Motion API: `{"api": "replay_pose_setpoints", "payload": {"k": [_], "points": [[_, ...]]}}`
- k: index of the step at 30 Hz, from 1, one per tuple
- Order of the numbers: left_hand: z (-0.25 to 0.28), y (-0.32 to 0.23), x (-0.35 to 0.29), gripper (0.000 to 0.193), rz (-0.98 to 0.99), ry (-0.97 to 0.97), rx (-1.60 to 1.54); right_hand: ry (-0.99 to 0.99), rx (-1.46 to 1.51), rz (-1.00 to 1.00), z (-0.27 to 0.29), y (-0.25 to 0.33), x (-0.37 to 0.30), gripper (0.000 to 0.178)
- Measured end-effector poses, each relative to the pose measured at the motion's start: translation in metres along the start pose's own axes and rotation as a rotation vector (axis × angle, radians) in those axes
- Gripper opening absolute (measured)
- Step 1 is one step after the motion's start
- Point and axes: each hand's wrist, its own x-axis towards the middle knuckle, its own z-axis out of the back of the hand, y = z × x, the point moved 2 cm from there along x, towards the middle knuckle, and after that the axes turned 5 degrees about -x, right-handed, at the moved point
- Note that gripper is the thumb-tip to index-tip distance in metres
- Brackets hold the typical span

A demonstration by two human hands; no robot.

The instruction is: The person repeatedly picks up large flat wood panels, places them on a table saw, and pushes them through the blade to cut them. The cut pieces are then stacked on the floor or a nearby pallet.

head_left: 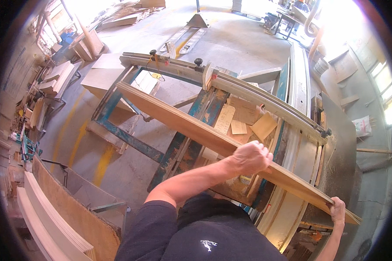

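A long, narrow wooden board (174,114), possibly several thin strips together, runs slantwise across the sliding frame of a saw table (137,140). My left hand (250,157) is closed over its upper edge, right of its middle. Close to the right end, my right hand (337,211) grips the same board, its fingers wrapped over the edge. Beyond the board, a metal fence (265,101) with black knobs crosses the frame. Several loose wood offcuts (263,126) lie on a sawdust-covered shelf inside the frame.
Curved stacked planks (56,217) stand at the lower left. Sheet panels (102,74) rest on a pallet beyond the frame's left end. A pallet jack (191,37) stands on the far floor. A large dark panel (342,148) is on the right, near a white bucket (321,66).
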Motion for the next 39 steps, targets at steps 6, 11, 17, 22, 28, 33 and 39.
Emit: {"api": "replay_pose_setpoints", "payload": {"k": [6, 11, 17, 22, 28, 33, 39], "points": [[-0.027, -0.034, 0.039, 0.014, 0.007, -0.003, -0.028, 0.194, -0.165, -0.195, 0.019, -0.022, 0.006, 0.032], [-0.033, -0.041, 0.047, 0.015, 0.021, -0.014, -0.041, -0.186, 0.037, 0.247, 0.028, 0.098, 0.04, 0.046], [-0.018, -0.045, 0.049, 0.018, 0.015, 0.045, 0.012, -0.122, 0.081, 0.357, -0.017, 0.217, 0.076, 0.042], [0.019, -0.013, 0.009, 0.037, -0.153, -0.365, -0.075, -0.179, 0.035, 0.429, -0.023, 0.223, 0.078, 0.04], [0.091, 0.162, -0.183, 0.053, 0.769, -1.362, 0.194, -0.192, 0.043, 0.417, -0.023, 0.222, 0.078, 0.042], [0.103, 0.275, -0.298, 0.047, 1.14, -1.342, -0.157, -0.174, 0.012, 0.422, -0.018, 0.225, 0.076, 0.043], [0.094, 0.321, -0.337, 0.04, 1.078, -1.176, -0.341, -0.187, 0.061, 0.34, -0.015, 0.229, 0.075, 0.044]]}}
